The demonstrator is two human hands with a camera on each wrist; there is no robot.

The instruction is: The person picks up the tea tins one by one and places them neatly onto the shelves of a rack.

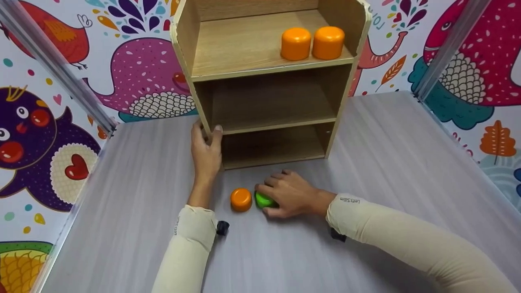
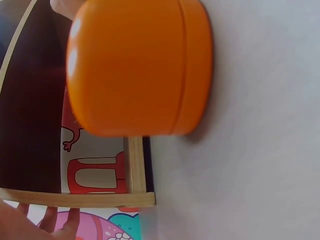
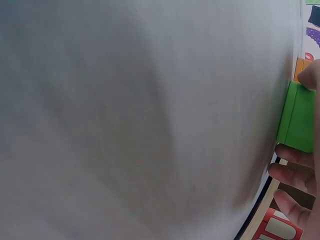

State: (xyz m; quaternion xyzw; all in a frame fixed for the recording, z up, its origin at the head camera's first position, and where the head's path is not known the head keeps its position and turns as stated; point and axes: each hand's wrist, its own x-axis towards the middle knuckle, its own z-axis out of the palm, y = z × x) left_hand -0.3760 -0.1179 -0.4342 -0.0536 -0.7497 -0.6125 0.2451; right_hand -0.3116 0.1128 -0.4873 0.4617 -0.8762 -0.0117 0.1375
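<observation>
My left hand (image 1: 206, 151) grips the left side panel of a small wooden shelf (image 1: 268, 127), thumb at the front edge and fingers round the outside. In the left wrist view those fingers (image 2: 73, 220) show past the panel's edge. On the table in front of the shelf, my right hand (image 1: 291, 194) holds a green rounded container (image 1: 264, 200) between thumb and fingers, covering much of it. The right wrist view shows its green side (image 3: 300, 117) with the fingers around it. Just left of it stands an orange rounded container (image 1: 241, 200), which looms large in the left wrist view.
Two more orange containers, one left (image 1: 296, 44) and one right (image 1: 328, 42), stand side by side on the shelf's top board, towards its right end. Grey table surface (image 1: 142, 195) surrounds the shelf's front. Panels with cartoon animals (image 1: 150, 73) enclose the back and sides.
</observation>
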